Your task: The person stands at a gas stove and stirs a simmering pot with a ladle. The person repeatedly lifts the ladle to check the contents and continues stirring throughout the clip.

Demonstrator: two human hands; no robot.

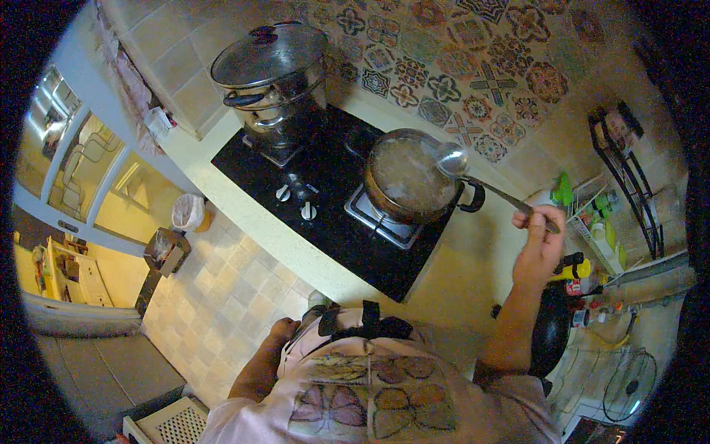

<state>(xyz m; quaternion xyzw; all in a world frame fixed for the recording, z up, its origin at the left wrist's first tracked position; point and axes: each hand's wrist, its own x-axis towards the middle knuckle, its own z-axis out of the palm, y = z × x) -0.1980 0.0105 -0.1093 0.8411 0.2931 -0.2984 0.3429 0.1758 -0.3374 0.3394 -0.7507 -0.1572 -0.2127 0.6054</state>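
My right hand (541, 241) grips the handle of a metal ladle (452, 159), whose bowl is over the right rim of an open pot (410, 172). Cloudy, foamy-looking liquid fills the pot, which stands on the right burner of a black gas hob (327, 188). My left hand (285, 328) hangs low by my waist, beside my clothing; its fingers are partly hidden, and whether it holds anything is unclear. On the left burner stands a tall steel pot (283, 102) with a glass lid (272, 54).
Two knobs (295, 201) sit at the hob's front. Right of my right arm are a black pan (550, 327), a white wire rack (599, 238) with green bottles, and a wall rack (627, 177). A lined bin (188, 212) and a cardboard box (167, 252) stand on the tiled floor.
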